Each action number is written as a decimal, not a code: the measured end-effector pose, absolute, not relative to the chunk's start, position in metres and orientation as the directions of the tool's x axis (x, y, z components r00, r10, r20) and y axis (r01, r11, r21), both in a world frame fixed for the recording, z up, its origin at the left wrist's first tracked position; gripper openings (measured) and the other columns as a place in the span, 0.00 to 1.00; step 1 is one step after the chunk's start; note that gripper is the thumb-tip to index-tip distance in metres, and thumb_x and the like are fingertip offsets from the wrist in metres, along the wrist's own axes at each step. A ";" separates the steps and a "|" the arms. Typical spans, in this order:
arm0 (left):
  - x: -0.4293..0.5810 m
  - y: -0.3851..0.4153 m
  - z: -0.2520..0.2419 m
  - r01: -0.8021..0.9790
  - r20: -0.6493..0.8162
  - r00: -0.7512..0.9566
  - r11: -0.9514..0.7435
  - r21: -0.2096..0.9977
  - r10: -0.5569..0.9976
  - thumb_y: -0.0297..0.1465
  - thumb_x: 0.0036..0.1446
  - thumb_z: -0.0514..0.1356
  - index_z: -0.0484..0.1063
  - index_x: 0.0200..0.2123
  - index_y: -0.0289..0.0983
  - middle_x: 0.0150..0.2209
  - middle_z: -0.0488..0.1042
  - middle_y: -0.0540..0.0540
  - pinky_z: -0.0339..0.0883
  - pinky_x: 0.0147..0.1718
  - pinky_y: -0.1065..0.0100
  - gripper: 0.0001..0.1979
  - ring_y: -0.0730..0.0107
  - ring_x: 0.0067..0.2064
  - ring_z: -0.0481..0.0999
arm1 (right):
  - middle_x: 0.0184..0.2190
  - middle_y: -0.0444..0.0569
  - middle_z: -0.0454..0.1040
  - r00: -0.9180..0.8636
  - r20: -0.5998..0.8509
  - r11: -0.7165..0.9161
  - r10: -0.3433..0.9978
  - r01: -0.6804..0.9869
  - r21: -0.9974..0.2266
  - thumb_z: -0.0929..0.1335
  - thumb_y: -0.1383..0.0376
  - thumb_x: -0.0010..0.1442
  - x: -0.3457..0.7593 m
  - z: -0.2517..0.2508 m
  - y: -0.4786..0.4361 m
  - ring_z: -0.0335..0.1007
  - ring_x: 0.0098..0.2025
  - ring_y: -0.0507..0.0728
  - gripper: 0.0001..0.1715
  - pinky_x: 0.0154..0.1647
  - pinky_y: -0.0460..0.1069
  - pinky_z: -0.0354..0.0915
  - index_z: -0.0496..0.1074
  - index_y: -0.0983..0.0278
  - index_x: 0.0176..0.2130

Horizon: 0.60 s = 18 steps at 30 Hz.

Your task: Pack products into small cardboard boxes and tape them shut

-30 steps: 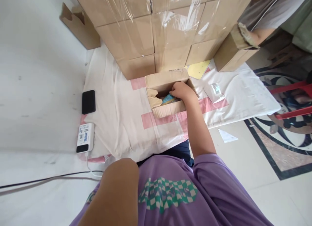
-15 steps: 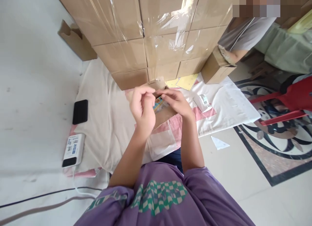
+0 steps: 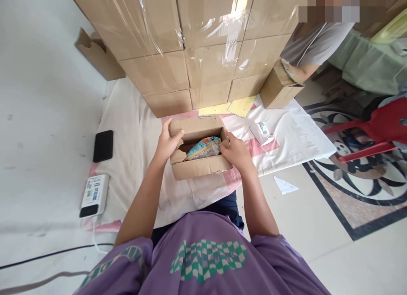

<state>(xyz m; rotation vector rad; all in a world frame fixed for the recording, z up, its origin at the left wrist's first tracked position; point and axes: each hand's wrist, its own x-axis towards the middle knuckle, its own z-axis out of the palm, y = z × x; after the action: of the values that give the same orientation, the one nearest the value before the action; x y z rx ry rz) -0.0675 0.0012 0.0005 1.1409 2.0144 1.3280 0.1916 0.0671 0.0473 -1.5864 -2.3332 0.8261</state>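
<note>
An open cardboard box (image 3: 199, 169) sits on the cloth in front of me, its long flaps folded outward. Inside lies a blue and yellow printed packet (image 3: 205, 147), partly clear, leaning toward the right end. My left hand (image 3: 168, 141) grips the box's left end, thumb over the short flap and fingers along the outside. At the right end, my right hand (image 3: 237, 150) holds the edge with its thumb on the inner side. Some fingertips of both hands are hidden behind the cardboard.
Taped cardboard boxes (image 3: 155, 70) form a wall behind. Yellow sheets (image 3: 241, 106) and a white tape dispenser (image 3: 262, 133) lie to the right. A black phone (image 3: 103, 145) and white power bank (image 3: 94, 195) are left. Another person's arm (image 3: 305, 71) reaches into a second box (image 3: 281, 89).
My hands have moved apart, from close together above the box to its two ends, and now grip it. The box opening and the packet are more exposed.
</note>
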 end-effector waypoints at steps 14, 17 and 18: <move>-0.063 -0.060 -0.002 0.190 -0.109 -0.539 0.247 0.950 0.835 0.42 0.66 0.55 0.61 0.66 0.41 0.67 0.65 0.37 0.69 0.60 0.54 0.28 0.57 0.60 0.73 | 0.42 0.54 0.78 -0.639 -0.088 0.549 0.764 0.716 -0.431 0.66 0.55 0.68 0.210 0.055 0.072 0.75 0.40 0.63 0.15 0.41 0.55 0.67 0.77 0.61 0.46; -0.065 -0.076 0.003 0.284 -0.102 -0.408 0.232 0.930 0.907 0.45 0.65 0.57 0.58 0.69 0.41 0.69 0.61 0.36 0.71 0.57 0.53 0.33 0.56 0.59 0.73 | 0.41 0.51 0.78 -0.678 -0.024 0.544 0.735 0.611 -0.575 0.65 0.55 0.69 0.222 0.046 0.072 0.74 0.37 0.60 0.14 0.41 0.53 0.68 0.73 0.60 0.43; -0.069 -0.080 0.006 0.336 -0.105 -0.364 0.235 0.912 0.926 0.44 0.64 0.57 0.57 0.70 0.42 0.70 0.61 0.36 0.72 0.55 0.54 0.34 0.56 0.59 0.73 | 0.40 0.51 0.78 -0.683 -0.017 0.540 0.730 0.592 -0.598 0.64 0.54 0.70 0.224 0.045 0.070 0.74 0.37 0.60 0.15 0.41 0.53 0.67 0.73 0.60 0.44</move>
<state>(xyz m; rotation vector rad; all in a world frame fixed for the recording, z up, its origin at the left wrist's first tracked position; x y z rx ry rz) -0.0691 -0.0798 0.0063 1.1599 1.8344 1.1111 0.2237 0.0701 0.0452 -1.1125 -2.5432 0.8548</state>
